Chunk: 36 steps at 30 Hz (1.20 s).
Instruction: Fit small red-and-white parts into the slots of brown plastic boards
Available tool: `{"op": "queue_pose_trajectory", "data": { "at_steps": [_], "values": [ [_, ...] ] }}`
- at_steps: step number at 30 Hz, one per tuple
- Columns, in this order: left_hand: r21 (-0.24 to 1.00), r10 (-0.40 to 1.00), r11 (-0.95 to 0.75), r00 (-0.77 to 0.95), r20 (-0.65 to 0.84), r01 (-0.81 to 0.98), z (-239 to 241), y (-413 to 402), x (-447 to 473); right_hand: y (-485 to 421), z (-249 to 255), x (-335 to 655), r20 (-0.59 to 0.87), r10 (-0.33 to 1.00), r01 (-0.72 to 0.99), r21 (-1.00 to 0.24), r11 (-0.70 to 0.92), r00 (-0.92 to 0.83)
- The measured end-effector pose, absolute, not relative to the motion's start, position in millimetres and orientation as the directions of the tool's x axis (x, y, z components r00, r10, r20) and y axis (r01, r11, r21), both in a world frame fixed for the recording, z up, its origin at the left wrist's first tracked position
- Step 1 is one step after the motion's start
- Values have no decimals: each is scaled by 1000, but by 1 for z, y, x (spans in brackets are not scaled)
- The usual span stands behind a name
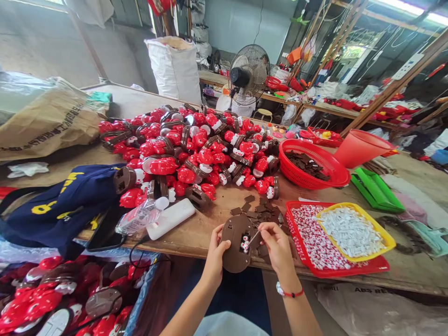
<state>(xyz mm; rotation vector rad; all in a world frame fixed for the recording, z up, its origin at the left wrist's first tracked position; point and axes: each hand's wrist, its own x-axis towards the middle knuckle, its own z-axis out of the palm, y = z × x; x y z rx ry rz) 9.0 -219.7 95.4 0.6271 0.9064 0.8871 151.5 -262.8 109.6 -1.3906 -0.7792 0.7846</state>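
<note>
My left hand (216, 254) is closed round the edge of a brown oval plastic toy base (233, 245), held up at the table's front edge. An open slot in the base shows small red-and-white pieces (244, 243). My right hand (276, 245) pinches a thin pale stick-like tool (254, 237) whose tip reaches into that slot; its exact kind is unclear. Just beyond the hands lie several loose flat brown plastic covers (261, 212). Right of my right hand, a red tray (376, 267) holds many small red-and-white pieces, with a yellow tray (389, 240) of small white pieces resting on it.
A large heap of red-and-brown plastic toys (196, 149) covers the table's middle. A red basket (336, 179) holds brown covers. At left are a white power bank (171, 218), a plastic bottle (140, 215) and a navy bag (70, 205). A fan (248, 74) stands behind.
</note>
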Motion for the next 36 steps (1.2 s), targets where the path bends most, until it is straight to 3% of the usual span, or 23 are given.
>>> {"op": "queue_pose_trajectory", "data": {
  "at_steps": [6, 15, 24, 36],
  "values": [
    [781, 868, 491, 301, -396, -387, 95, -226, 10, -261, 112, 141, 187, 885, 374, -927, 17, 426],
    [767, 859, 504, 323, -397, -397, 90, -230, 9, -256, 117, 144, 147, 956, 571, -820, -25, 253],
    [831, 879, 446, 338, -337, -331, 91, -231, 8, -255, 128, 154, -17, 989, 581, -808, -99, 145],
    [809, 880, 455, 327, -344, -373, 90, -233, 10, -258, 107, 145, 112, 949, 594, -799, -91, 296]
  ]
}}
